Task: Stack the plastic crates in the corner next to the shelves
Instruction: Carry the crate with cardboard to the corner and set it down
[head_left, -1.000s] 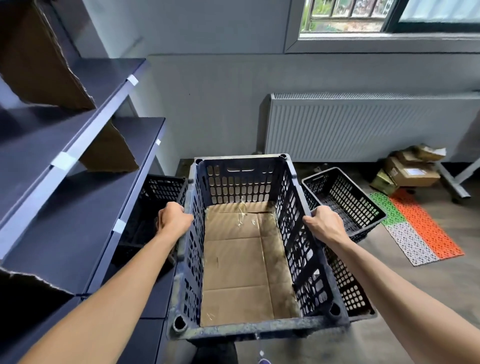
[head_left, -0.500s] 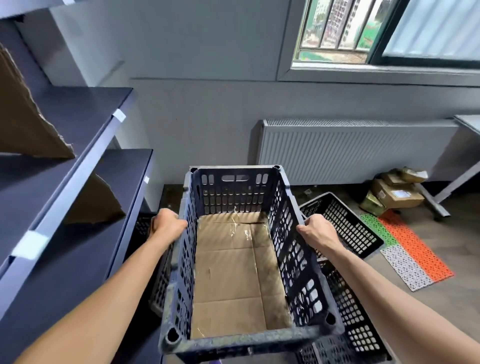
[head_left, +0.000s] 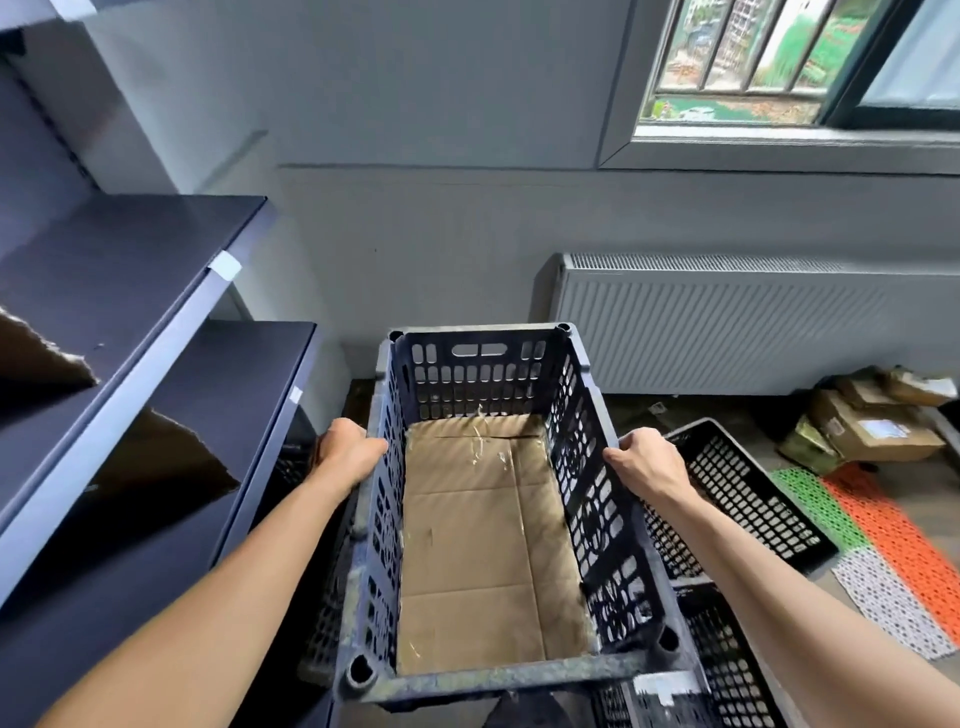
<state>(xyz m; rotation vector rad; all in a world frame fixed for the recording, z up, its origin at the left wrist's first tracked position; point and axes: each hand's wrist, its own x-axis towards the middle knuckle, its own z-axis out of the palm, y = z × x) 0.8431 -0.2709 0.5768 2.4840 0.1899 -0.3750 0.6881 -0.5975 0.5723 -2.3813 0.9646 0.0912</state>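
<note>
A dark perforated plastic crate (head_left: 467, 379) lined with brown cardboard is held up in front of me, its long axis pointing at the wall. My left hand (head_left: 345, 452) grips its left rim and my right hand (head_left: 647, 465) grips its right rim. A second black crate (head_left: 748, 493) lies on the floor to the right, partly under the held one. Another black crate (head_left: 324, 631) shows low on the left, mostly hidden, beside the dark shelves (head_left: 156, 415).
A white radiator (head_left: 753, 322) runs along the wall under the window. Cardboard boxes (head_left: 867, 421) and green, orange and white floor tiles (head_left: 883, 545) lie at the right. Torn cardboard (head_left: 156, 462) rests on the shelves.
The held crate has come up higher and a little to the right, away from the shelves. My view has tilted up, so more of the window and wall shows. Both hands keep their grip.
</note>
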